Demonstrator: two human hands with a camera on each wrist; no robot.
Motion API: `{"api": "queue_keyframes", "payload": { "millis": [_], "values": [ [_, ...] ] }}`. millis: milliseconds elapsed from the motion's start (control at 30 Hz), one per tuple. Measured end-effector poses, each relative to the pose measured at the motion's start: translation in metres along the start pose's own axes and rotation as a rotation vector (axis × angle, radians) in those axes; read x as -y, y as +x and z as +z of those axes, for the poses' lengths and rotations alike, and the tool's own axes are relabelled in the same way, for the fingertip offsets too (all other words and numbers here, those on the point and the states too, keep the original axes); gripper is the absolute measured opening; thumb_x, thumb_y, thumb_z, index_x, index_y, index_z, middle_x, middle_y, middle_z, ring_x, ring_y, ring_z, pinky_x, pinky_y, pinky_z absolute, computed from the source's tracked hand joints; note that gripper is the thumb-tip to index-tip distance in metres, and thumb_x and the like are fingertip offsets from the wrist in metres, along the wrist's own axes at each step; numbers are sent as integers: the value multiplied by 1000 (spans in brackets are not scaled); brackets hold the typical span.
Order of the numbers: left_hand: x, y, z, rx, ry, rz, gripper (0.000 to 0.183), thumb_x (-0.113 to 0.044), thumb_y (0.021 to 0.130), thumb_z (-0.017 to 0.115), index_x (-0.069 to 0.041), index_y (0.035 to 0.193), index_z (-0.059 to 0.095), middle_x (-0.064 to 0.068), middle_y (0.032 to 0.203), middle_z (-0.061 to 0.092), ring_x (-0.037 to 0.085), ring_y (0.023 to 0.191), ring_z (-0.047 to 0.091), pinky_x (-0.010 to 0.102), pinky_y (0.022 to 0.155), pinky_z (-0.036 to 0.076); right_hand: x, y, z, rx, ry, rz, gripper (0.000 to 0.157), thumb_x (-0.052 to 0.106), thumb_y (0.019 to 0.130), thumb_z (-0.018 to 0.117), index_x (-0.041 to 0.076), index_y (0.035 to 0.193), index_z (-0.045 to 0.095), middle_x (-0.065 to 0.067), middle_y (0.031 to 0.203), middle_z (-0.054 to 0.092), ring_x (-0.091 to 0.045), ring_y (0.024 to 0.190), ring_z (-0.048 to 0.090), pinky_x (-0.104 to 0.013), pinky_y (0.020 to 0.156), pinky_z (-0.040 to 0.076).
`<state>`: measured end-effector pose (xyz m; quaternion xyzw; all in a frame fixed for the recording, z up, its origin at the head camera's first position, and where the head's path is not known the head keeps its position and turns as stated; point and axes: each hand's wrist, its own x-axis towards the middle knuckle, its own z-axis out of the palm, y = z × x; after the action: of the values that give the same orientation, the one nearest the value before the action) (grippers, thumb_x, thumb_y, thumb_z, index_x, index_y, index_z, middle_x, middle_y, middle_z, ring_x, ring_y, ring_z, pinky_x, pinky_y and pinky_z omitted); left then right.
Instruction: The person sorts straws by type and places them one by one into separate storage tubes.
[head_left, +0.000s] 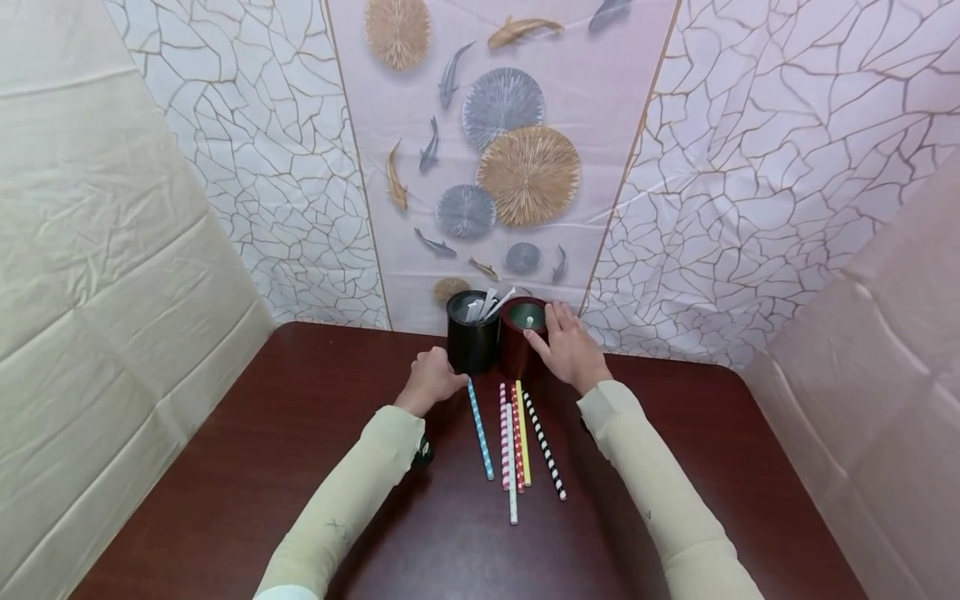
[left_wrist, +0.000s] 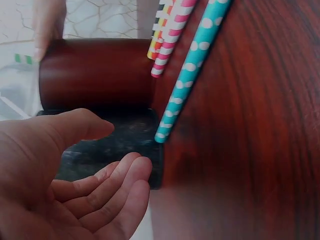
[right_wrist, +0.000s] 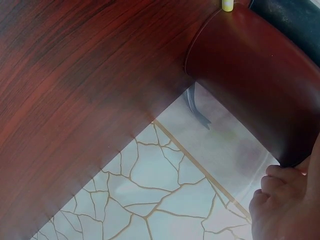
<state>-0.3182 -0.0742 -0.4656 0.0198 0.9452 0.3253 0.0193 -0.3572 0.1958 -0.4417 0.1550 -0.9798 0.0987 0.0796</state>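
Note:
My right hand (head_left: 573, 350) holds the dark red cup (head_left: 517, 354) at its rim, thumb toward the front and fingers along the right side. A small pale tip (head_left: 529, 321) shows inside that cup. Beside it stands a black cup (head_left: 472, 346) with several white-wrapped sticks (head_left: 487, 307). My left hand (head_left: 433, 379) is just left of the black cup, near the upper end of a blue polka-dot straw (head_left: 481, 433). In the left wrist view, the fingers (left_wrist: 135, 170) are loosely bent, with a gap to the thumb, and hold nothing.
Right of the blue straw lie a pink-striped straw (head_left: 504, 450), a white one (head_left: 512, 492), a red dotted one (head_left: 517, 433), a yellow one (head_left: 524, 450) and a black-and-white striped one (head_left: 545, 450). A patterned cloth (head_left: 480, 250) hangs behind the table (head_left: 315, 400).

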Motion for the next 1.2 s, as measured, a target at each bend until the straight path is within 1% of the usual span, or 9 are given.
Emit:
{"api": "queue_keyframes", "payload": {
  "millis": [133,333,400,567,733,767,867,967,1200],
  "values": [
    [6,11,9,31,-45,-30,27,-27,94,80,-2,86,71,11,76,70,27,72,66,38,68,56,-1,0,-1,-8,2,2,85,59,111,35,-5,166,20,-26,174,22,-40,164,19,-54,133,22],
    [45,62,52,81,-52,-52,37,-40,89,80,-5,96,70,8,76,71,27,70,65,38,63,55,-2,-1,-1,-5,-7,4,86,59,111,33,-6,166,19,-26,174,21,-41,164,18,-54,133,22],
    [49,72,59,104,-51,-85,38,-41,89,81,-6,97,70,7,74,72,25,68,67,36,61,55,-2,-2,-1,-2,-6,3,86,60,111,33,-6,166,20,-26,174,21,-41,164,18,-54,133,22],
    [35,61,52,140,-85,-155,35,-36,91,81,-3,97,70,9,71,72,25,66,68,38,61,55,-1,-2,-2,3,0,2,86,60,111,34,-5,166,20,-26,174,21,-41,164,19,-53,133,22],
    [20,45,44,144,-87,-176,30,-31,93,79,-3,90,70,11,68,70,25,63,66,38,58,54,0,-3,-1,3,6,2,86,60,111,34,-4,166,20,-25,174,22,-40,164,18,-53,133,22],
    [22,48,47,136,-75,-164,30,-32,93,79,-4,87,69,10,66,69,25,61,65,37,57,53,0,-2,-1,2,7,1,86,60,111,33,-4,166,20,-25,174,22,-40,164,18,-53,133,22],
    [14,43,43,147,-71,-182,29,-29,92,80,-4,83,69,11,64,68,24,60,65,36,56,54,0,-2,0,-2,2,-1,86,60,111,33,-4,166,19,-25,174,21,-40,164,18,-53,133,22],
    [20,55,54,133,-49,-177,30,-31,89,82,-6,81,68,9,63,68,23,59,66,37,54,54,0,-1,0,-6,-6,-1,86,59,111,33,-5,166,19,-25,175,21,-40,164,18,-54,133,22],
    [18,69,62,150,-39,-220,30,-30,87,85,-4,92,70,9,66,68,24,61,68,39,56,55,-2,0,2,-10,1,1,85,59,111,33,-5,166,19,-25,175,20,-40,165,18,-53,134,21]
  ]
}}
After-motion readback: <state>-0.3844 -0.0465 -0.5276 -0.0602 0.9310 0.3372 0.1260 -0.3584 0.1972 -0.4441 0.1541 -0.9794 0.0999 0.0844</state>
